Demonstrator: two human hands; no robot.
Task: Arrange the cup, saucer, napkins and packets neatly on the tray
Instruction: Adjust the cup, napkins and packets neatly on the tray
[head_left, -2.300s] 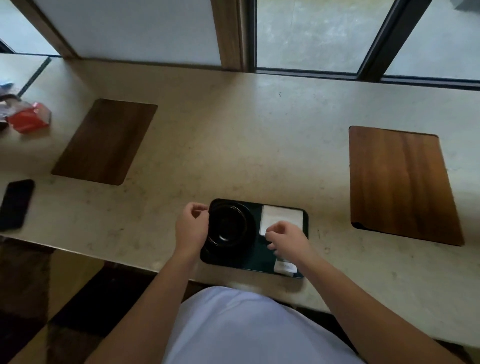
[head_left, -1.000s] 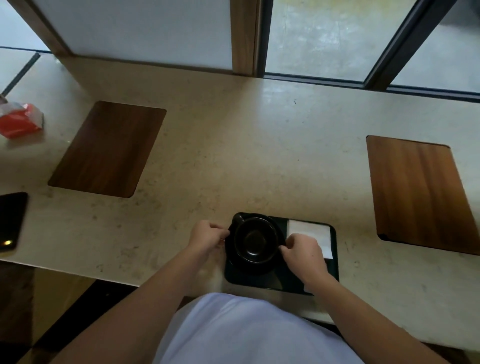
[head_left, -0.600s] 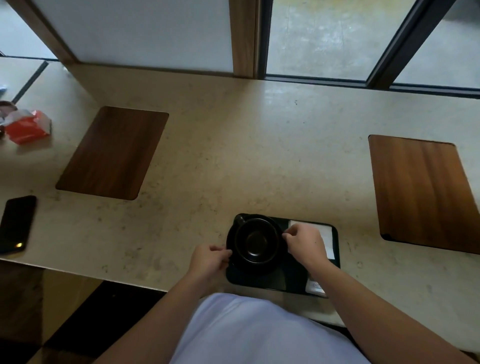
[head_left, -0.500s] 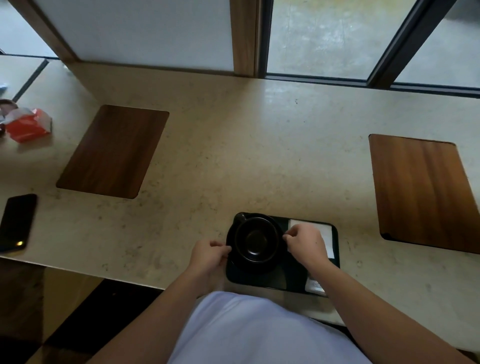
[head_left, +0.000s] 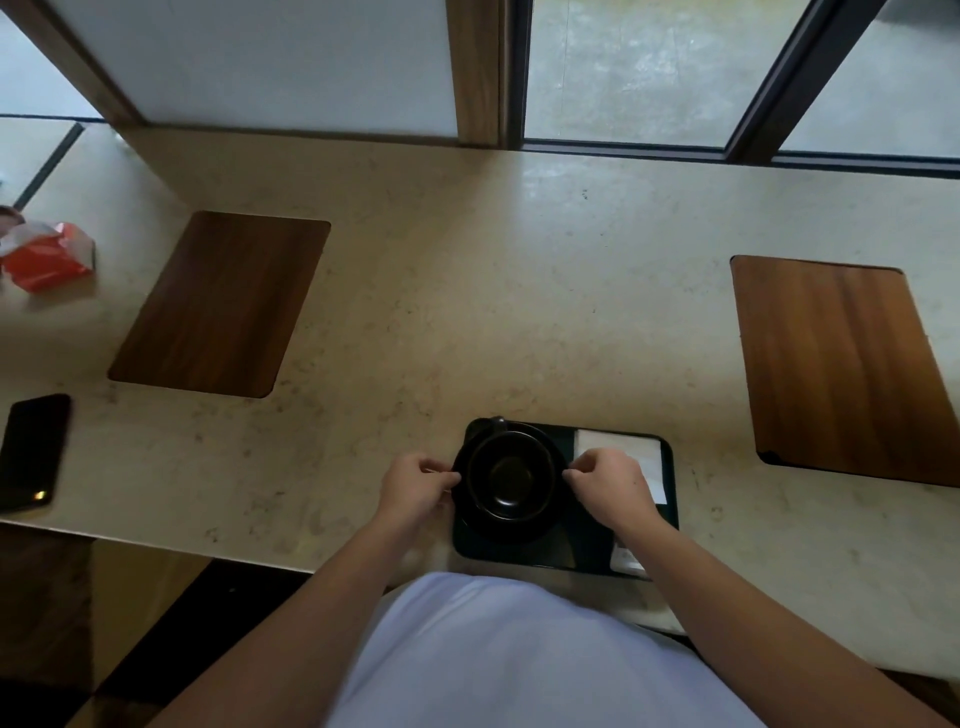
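A person stands at a long pale stone bench (head_left: 467, 312) by a window. A small dark rectangular tray (head_left: 566, 551) sits near the front edge of the bench, right in front of the person.

On the left part of the tray rests a round black saucer (head_left: 519, 527), and a round black cup (head_left: 509, 475) sits on top of it. The cup is upright and looks empty inside (its little handle points to the far left corner of the tray).

The left hand (head_left: 415, 486) is at the left side of the saucer. Its fingers (head_left: 441, 467) are curled and pinch the saucer's rim. The right hand (head_left: 610, 486) is at the right side, and its curled fingers pinch the rim there too. So both hands hold the saucer, one on each side.

A flat white folded napkin (head_left: 628, 447) lies on the far right part of the tray, partly hidden under the right hand. A small pale packet (head_left: 626, 561) peeks out at the near right corner of the tray, beside the right forearm.

Two brown wooden boards lie flat on the bench, well apart from the tray: the left board (head_left: 218, 306) and the right board (head_left: 852, 369). A black phone (head_left: 34, 452) lies near the left front edge. A crumpled red and white wrapper (head_left: 47, 254) sits far off to the left.
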